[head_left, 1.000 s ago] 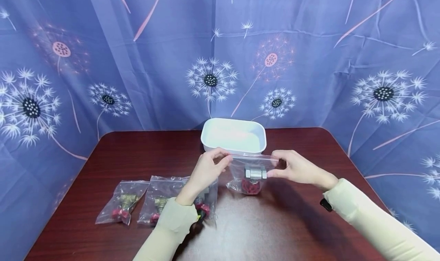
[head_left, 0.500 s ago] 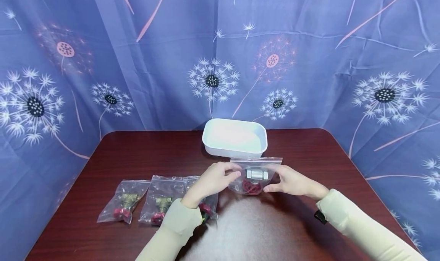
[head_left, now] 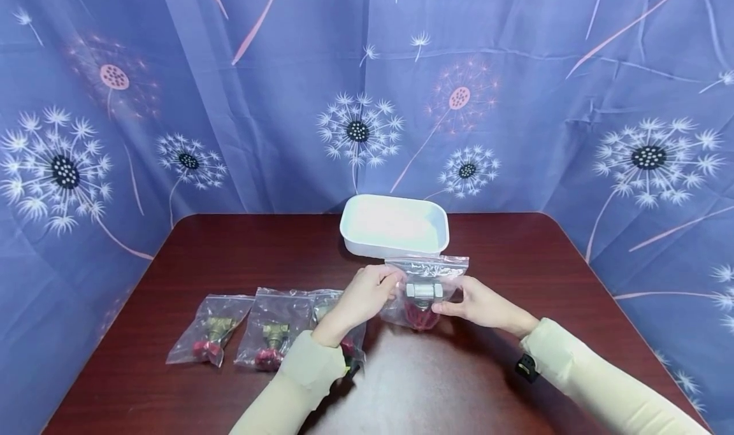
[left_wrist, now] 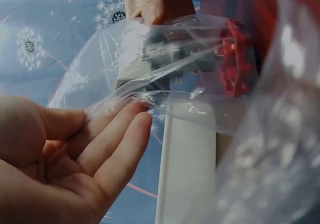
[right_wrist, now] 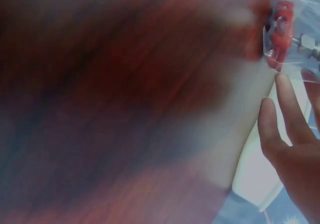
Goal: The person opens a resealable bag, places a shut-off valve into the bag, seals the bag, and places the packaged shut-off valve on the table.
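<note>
A silver globe-type valve [head_left: 424, 292] with a red handwheel [left_wrist: 235, 59] hangs wheel-down inside a clear zip bag [head_left: 427, 267], in front of the white tray. My left hand [head_left: 365, 295] pinches the bag's left side between thumb and fingers; the left wrist view shows the film between them. On the other side, my right hand [head_left: 487, 304] grips bag and valve body, its thumb in front and fingers behind. In the right wrist view some right-hand fingers [right_wrist: 290, 111] stretch out beside the red wheel; the thumb is out of that view.
A white tray [head_left: 395, 253] stands at the table's back. Left of the hands lie a bagged brass valve [head_left: 218, 330], a second bagged brass valve [head_left: 275, 336] and a third bag [head_left: 357, 333], partly covered by my left forearm. A patterned blue curtain [head_left: 275, 135] hangs behind the table.
Both hands have come down from the bag's top edge to its sides. The right fingers, looser half a second ago, now close on the valve. The tray and other bags stay put.
</note>
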Motion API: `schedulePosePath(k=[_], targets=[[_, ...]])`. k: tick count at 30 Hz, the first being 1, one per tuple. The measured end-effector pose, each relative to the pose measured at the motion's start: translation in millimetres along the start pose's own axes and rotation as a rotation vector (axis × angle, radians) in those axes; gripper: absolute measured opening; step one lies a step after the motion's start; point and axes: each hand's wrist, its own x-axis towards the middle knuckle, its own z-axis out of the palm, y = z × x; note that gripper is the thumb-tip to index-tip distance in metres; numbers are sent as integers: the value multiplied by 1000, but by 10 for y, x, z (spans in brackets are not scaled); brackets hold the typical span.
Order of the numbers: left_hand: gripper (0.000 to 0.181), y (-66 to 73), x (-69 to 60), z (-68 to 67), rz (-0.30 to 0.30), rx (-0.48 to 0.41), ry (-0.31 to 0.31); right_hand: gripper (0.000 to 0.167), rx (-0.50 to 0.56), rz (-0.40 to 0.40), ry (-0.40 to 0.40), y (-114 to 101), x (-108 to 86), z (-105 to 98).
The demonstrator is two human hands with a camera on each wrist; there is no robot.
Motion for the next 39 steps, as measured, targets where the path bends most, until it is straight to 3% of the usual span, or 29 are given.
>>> schedulePosePath(k=[5, 8, 12, 18, 27, 30, 39], targets=[[30, -4, -22, -6, -69, -106, -14, 15, 39, 39, -12, -114, -55, -15], [28, 24, -16, -27, -109, -203, -38, 21, 153, 42, -44, -171, -83, -19], [27, 73, -5, -89, -171, -274, -98, 27, 280, 121, -40, -259, -114, 41], [27, 93, 50, -202, -267, -160, -235, 29, 425, 291, -15, -379, -175, 191], [19, -22, 151, -275, -386, -53, -380, 24, 541, 438, -126, -367, -153, 328], [17, -65, 176, -254, -398, -36, -393, 26, 548, 479, -126, -361, -139, 342], [18, -142, 186, -252, -432, 82, -335, 30, 521, 574, -83, -333, -106, 331]])
